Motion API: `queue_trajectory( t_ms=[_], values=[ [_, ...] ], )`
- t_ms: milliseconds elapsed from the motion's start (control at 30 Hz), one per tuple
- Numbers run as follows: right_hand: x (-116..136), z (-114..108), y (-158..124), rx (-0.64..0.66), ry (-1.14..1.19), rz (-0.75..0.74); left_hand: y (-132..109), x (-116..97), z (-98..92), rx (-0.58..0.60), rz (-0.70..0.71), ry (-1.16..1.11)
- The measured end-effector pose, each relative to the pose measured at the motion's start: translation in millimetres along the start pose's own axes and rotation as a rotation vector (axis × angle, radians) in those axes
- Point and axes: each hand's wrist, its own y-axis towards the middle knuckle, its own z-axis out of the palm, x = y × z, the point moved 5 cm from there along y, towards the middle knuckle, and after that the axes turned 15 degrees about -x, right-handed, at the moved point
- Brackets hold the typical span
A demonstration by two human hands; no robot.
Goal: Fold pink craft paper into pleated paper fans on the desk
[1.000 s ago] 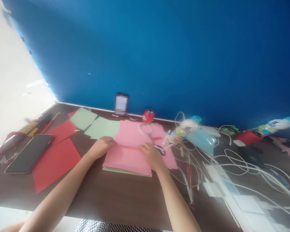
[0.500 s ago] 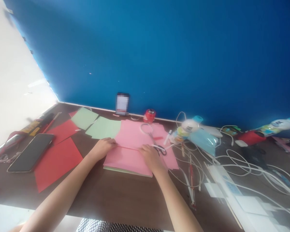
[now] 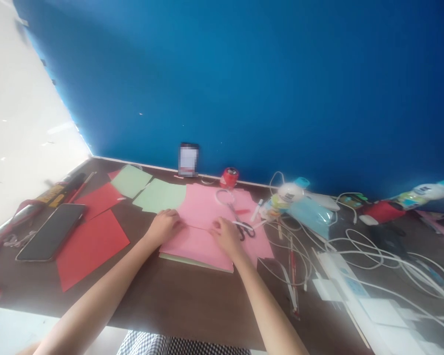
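Pink paper [image 3: 198,249] lies on the desk [image 3: 192,301] under the left hand [image 3: 165,226] and right hand [image 3: 225,236], whose fingers curl along a line across it; whether they pinch it cannot be told. Scissors [image 3: 243,226] lie just right of the right hand. Green sheets [image 3: 159,195] sit beyond the left hand, red sheets [image 3: 92,249] and a phone [image 3: 54,231] left of it. Past the right hand are a red tub [image 3: 228,178] and blue-capped bottle [image 3: 290,191], contents unclear, with cables [image 3: 377,253] farther right.
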Motion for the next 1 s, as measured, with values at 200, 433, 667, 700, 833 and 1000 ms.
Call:
queue_trajectory(
  t_ms=[200,433,667,700,833,1000],
  values=[
    [4.5,-4.0,-0.7,0.046,-0.017,-0.021,0.4,16.3,10.0,-0.017,-0.151,-0.310],
    [-0.9,-17.2,-1.4,0.092,0.193,0.054,5.0,15.6,-2.0,0.006,-0.197,-0.572],
    [0.2,-25.5,-0.1,0.121,0.394,0.074,6.8,17.3,-16.2,0.073,-0.178,-0.587],
    [1.4,-28.0,0.4,0.098,0.381,0.031,6.3,18.3,-17.5,0.045,-0.155,-0.559],
    [4.9,-49.2,-2.1,-0.251,0.137,-0.201,-1.7,19.9,-33.2,-0.314,0.040,-0.239],
    [6.9,-55.6,-12.4,-0.427,-0.129,-0.343,-12.6,15.4,-40.2,-0.452,0.208,0.049]
  ],
)
